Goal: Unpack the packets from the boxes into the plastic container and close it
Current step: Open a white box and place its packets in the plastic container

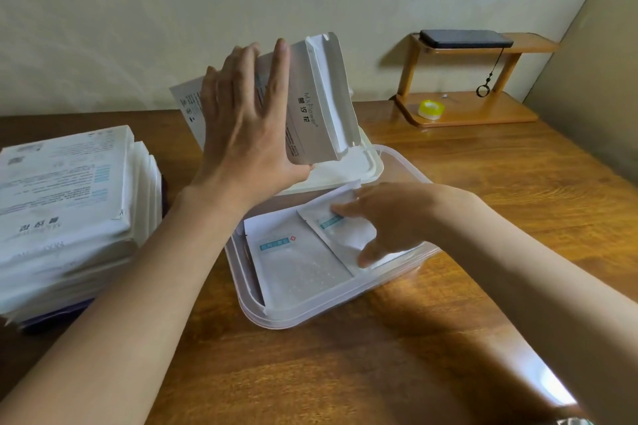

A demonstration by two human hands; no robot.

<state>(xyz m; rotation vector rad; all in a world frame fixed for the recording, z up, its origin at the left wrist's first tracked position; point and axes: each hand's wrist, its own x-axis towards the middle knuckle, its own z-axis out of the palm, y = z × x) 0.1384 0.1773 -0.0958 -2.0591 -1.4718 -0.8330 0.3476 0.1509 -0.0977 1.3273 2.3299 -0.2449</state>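
Observation:
A clear plastic container (303, 316) stands open on the wooden table in front of me. White packets with blue labels lie inside; one packet (297, 262) lies flat on the left. My right hand (383, 217) pinches a stack of packets (341, 228) on the container's right side, thumb below and fingers on top. My left hand (241, 128) holds a white box (310, 103) tilted above the container's far end, its open flap end pointing up and right. The container's white lid (362, 166) lies behind the container, partly hidden by the box.
A stack of several white boxes (69, 210) sits at the table's left edge. A wooden two-tier stand (466, 114) at the back right carries a black phone (466, 39) on top and a yellow tape roll (429, 109) below. A wall runs along the right.

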